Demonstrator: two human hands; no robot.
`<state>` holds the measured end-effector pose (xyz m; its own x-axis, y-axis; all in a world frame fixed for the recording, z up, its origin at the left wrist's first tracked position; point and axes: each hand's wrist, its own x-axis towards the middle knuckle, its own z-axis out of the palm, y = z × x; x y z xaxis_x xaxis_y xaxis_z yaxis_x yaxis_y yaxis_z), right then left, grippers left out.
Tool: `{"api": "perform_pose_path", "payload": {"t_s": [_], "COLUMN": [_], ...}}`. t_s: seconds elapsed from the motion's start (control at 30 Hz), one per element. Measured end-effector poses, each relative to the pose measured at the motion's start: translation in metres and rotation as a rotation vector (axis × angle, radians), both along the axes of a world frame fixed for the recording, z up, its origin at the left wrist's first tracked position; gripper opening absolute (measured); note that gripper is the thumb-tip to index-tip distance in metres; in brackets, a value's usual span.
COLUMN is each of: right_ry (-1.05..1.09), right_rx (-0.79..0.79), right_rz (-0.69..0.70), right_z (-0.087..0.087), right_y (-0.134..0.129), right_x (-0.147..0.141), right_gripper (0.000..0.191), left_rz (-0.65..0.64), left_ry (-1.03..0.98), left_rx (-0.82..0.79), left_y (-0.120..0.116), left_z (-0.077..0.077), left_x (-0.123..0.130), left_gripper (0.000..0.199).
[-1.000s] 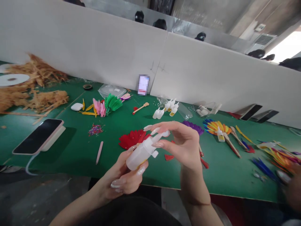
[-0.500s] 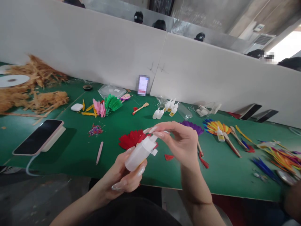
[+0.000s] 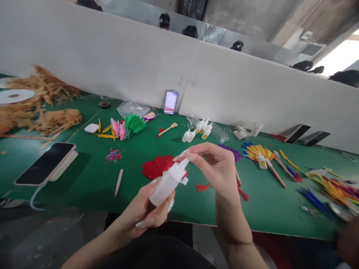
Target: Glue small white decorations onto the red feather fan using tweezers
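A white squeeze glue bottle (image 3: 164, 189) is held tilted over the front of the table, its nozzle pointing up and right. My left hand (image 3: 153, 209) is wrapped round the bottle's body. The fingertips of my right hand (image 3: 214, 166) pinch the tip of the nozzle; whether a small cap is between them I cannot make out. Just behind the bottle lies a red feather fan (image 3: 157, 167), dotted with small pale beads and partly hidden by the bottle and hands. A red tassel (image 3: 202, 187) lies below my right hand.
On the green table (image 3: 92, 179) are a phone (image 3: 46, 162), pink tweezers (image 3: 118, 183), colourful beads (image 3: 113, 155), green feathers (image 3: 134, 125) and several small glue bottles (image 3: 204, 127). A blue-and-yellow feather fan (image 3: 256, 152) lies right. A white partition (image 3: 126, 63) stands behind.
My right fingertips have shifted slightly up the nozzle, so more of its tapered tip shows. The bottle stays nearly in place in my left hand.
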<state>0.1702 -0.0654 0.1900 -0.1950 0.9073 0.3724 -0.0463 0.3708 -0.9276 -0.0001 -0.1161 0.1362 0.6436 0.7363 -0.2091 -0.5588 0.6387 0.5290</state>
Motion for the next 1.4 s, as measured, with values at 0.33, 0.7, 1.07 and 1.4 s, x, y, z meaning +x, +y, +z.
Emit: {"api": "perform_pose_path", "payload": {"t_s": [0.33, 0.7, 1.07, 1.4], "right_ry": [0.2, 0.221, -0.009, -0.049], "right_rx": [-0.002, 0.002, 0.1, 0.076], "right_rz": [-0.031, 0.012, -0.14, -0.119], "right_z": [0.001, 0.002, 0.002, 0.001], "right_y": [-0.008, -0.009, -0.012, -0.011], "right_x": [-0.012, -0.009, -0.009, -0.002], "right_gripper": [0.011, 0.013, 0.015, 0.013], "left_rz": [0.01, 0.0, 0.112, 0.153], "left_ry": [-0.016, -0.035, 0.252, 0.322], "left_rx": [0.03, 0.017, 0.102, 0.169], "left_y": [-0.004, -0.006, -0.008, -0.009], "left_z": [-0.001, 0.001, -0.009, -0.009], "left_x": [0.002, 0.005, 0.004, 0.003], "left_gripper": [0.043, 0.04, 0.06, 0.058]}}
